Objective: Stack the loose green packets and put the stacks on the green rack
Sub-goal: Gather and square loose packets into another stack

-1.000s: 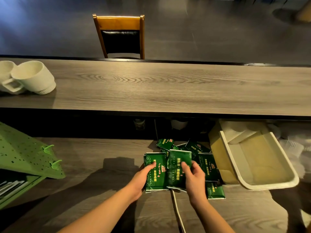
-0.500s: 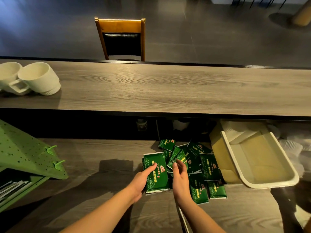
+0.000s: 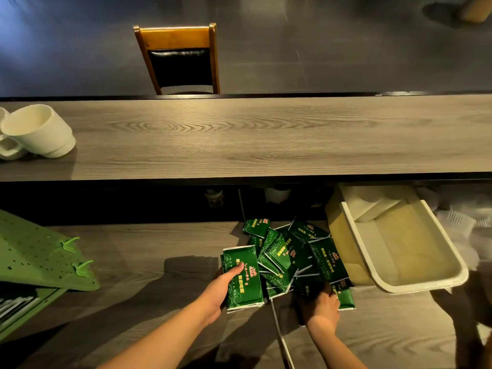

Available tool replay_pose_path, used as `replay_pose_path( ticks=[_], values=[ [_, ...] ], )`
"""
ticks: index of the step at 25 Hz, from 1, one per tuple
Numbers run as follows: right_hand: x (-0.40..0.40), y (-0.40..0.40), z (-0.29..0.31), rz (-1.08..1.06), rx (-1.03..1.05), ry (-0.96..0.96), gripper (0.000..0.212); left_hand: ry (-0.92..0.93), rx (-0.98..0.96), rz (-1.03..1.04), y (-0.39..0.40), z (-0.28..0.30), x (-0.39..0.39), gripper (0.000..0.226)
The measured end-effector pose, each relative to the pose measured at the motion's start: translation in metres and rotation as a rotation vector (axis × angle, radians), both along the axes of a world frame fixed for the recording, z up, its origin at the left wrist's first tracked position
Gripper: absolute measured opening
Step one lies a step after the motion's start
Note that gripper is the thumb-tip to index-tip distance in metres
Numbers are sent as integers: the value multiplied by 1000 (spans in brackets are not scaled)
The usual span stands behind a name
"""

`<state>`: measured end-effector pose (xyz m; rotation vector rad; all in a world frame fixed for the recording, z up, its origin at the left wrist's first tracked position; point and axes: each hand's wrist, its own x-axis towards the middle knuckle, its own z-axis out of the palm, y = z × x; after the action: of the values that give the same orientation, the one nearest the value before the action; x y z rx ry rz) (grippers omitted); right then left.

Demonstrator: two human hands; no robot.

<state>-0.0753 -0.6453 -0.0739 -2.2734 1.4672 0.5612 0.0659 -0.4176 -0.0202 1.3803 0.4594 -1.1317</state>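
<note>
Several loose green packets [image 3: 292,251] lie in a jumbled pile on the lower wooden counter [image 3: 159,302], just left of a cream tub. My left hand [image 3: 221,291] grips the left edge of a small neat stack of green packets [image 3: 243,278], thumb on top. My right hand [image 3: 319,306] is at the pile's near right corner, fingers curled on a single green packet [image 3: 344,298] lying flat. The green rack [image 3: 34,257], a perforated sloping board with two green pegs, stands at the far left.
A tilted cream plastic tub [image 3: 415,283] crowds the pile's right side. A white cable [image 3: 279,331] runs along the counter between my hands. The raised wooden bar top [image 3: 266,137] overhangs behind, with white cups [image 3: 40,131] at its left. A wooden chair [image 3: 181,57] stands beyond.
My right hand let go of the packet it held over the stack and moved right and nearer, onto a packet at the pile's near right corner. My left hand stayed on the stack.
</note>
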Motion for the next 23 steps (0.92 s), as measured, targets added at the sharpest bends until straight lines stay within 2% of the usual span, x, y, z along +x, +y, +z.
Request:
replay_pose_path(
  ticks=[3, 5, 7, 11, 12, 15, 17, 19, 21, 23],
  values=[
    [4, 0, 7, -140, 94, -190, 52, -2, -27, -10, -12, 31, -3, 84],
    [6, 2, 18, -294, 182, -379, 42, -15, -24, -21, -15, 36, -3, 80],
    [8, 4, 26, -374, 246, -466, 35, -23, -23, -5, -15, 39, -3, 72],
    [21, 17, 55, -528, 410, -705, 47, -43, -32, -4, -12, 45, -3, 68],
    [26, 20, 66, -540, 430, -746, 44, -39, -64, 3, -11, 47, -3, 63],
    [42, 32, 111, -496, 602, -912, 17, -34, -87, 9, -7, 55, -3, 57],
    [51, 44, 138, -417, 746, -998, 15, -91, -106, -23, -5, 60, -6, 61],
    [60, 58, 146, -321, 813, -1020, 13, -141, -103, -14, -3, 60, -9, 76],
    [66, 74, 146, -167, 736, -1029, 15, -163, -103, 18, -3, 54, -12, 91],
    [68, 86, 140, -43, 626, -996, 29, -169, -98, 26, -2, 54, -15, 94]
  ],
)
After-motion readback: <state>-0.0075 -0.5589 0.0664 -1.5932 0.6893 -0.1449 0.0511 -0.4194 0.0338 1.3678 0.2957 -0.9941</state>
